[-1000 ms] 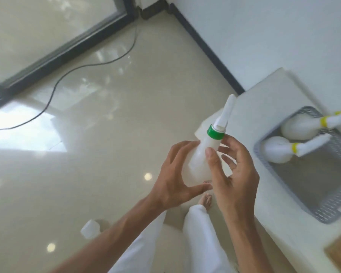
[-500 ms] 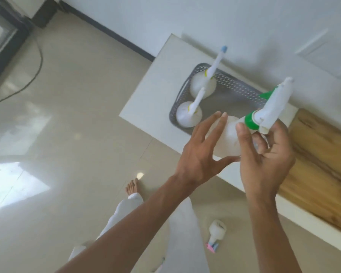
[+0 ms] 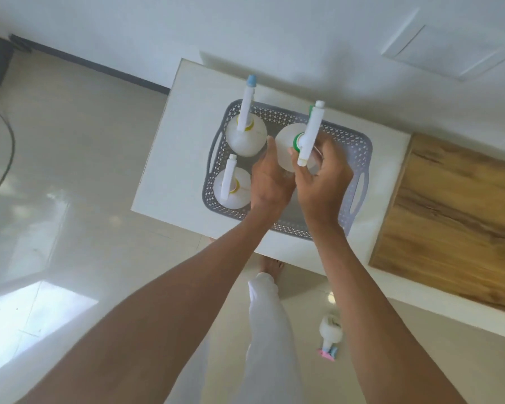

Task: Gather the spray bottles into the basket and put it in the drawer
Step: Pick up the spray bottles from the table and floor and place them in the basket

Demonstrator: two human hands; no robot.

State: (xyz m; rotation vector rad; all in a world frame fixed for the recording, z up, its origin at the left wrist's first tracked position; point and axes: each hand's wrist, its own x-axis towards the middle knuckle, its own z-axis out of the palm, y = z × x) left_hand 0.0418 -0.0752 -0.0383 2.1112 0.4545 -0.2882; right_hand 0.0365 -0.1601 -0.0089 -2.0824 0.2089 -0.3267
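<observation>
Hands (image 3: 298, 176) around green-collared spray bottle (image 3: 289, 141) over grey basket (image 3: 353, 147).

The basket (image 3: 359, 153) is grey with a small perforated pattern. The bottles are white: one (image 3: 289, 144) has a green collar, two (image 3: 245, 135) have yellow collars. The worktop (image 3: 169, 158) is white; at the right its surface is brown wood grain (image 3: 455, 217). The floor (image 3: 85, 141) is glossy beige.

a home: glossy tiled floor (image 3: 85, 170), white cabinet (image 3: 187, 135), bare foot (image 3: 270, 265).
</observation>
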